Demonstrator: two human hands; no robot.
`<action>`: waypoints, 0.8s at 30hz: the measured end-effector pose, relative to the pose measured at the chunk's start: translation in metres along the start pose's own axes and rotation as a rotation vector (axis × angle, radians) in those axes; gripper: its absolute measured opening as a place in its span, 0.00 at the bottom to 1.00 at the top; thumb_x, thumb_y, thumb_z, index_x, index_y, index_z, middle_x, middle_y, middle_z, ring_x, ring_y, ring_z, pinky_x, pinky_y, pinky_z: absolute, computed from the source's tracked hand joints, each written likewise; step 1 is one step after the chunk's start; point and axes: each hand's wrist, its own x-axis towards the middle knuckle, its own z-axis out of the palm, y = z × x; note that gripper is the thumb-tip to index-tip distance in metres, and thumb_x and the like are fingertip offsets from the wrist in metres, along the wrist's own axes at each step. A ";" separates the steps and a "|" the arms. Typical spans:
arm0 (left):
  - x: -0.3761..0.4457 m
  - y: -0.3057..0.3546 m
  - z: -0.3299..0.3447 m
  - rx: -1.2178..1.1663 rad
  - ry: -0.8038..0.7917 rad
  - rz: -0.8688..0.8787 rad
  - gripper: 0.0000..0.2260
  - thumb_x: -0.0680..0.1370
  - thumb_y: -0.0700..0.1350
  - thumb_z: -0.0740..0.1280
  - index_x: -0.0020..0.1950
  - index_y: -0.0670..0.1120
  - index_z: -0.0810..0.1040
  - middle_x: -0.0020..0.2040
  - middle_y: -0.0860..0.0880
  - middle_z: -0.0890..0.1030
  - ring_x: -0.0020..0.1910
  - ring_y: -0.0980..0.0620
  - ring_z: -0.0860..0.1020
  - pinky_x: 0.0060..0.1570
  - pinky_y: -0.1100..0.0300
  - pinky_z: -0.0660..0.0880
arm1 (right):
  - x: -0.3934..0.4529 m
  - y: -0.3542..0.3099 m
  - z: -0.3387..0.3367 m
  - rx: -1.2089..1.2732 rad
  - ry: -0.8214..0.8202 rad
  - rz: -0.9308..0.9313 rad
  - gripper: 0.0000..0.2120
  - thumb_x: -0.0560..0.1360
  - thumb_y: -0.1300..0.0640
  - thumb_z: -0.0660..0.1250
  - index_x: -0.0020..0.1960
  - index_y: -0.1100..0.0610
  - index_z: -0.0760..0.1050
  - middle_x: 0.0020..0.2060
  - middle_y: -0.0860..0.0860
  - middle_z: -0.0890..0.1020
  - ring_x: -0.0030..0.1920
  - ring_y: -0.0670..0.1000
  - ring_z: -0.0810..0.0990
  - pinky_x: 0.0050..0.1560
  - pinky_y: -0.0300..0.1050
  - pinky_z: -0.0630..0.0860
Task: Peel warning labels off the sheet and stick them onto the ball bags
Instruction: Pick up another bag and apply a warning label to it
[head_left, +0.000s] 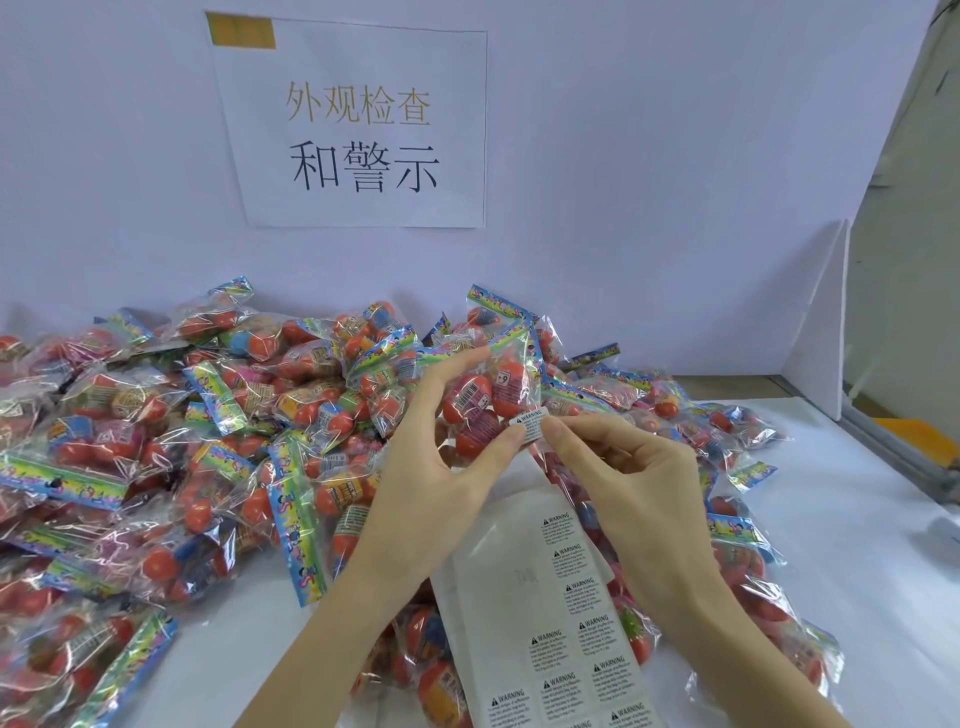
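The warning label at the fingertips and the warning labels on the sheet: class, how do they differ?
The warning label at the fingertips is single, lifted and pinched against the held ball bag; the sheet's labels lie flat in columns on the label sheet. Both are white with black WARNING print.

the ball bags (156, 415) are clear with rainbow headers and red-orange balls; the label sheet (524, 613) is white with black print.
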 end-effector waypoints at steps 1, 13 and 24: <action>0.000 0.000 0.001 -0.002 0.004 -0.003 0.25 0.78 0.42 0.76 0.72 0.58 0.74 0.69 0.66 0.77 0.71 0.62 0.74 0.72 0.51 0.73 | 0.000 0.000 0.000 0.002 -0.001 0.001 0.03 0.72 0.52 0.78 0.45 0.50 0.89 0.39 0.50 0.88 0.39 0.45 0.84 0.41 0.32 0.78; -0.003 -0.002 0.005 -0.015 0.095 -0.032 0.24 0.78 0.37 0.75 0.71 0.54 0.76 0.66 0.62 0.79 0.68 0.57 0.78 0.68 0.48 0.77 | -0.004 -0.002 0.003 -0.093 0.000 -0.085 0.03 0.73 0.52 0.78 0.44 0.50 0.89 0.39 0.51 0.86 0.39 0.54 0.83 0.42 0.38 0.79; 0.002 -0.003 -0.006 -0.054 0.139 -0.009 0.25 0.78 0.37 0.76 0.69 0.59 0.77 0.61 0.56 0.84 0.58 0.56 0.83 0.58 0.57 0.82 | 0.010 -0.001 -0.012 -0.459 0.100 -0.335 0.13 0.77 0.46 0.72 0.58 0.50 0.86 0.46 0.44 0.85 0.44 0.47 0.84 0.48 0.36 0.78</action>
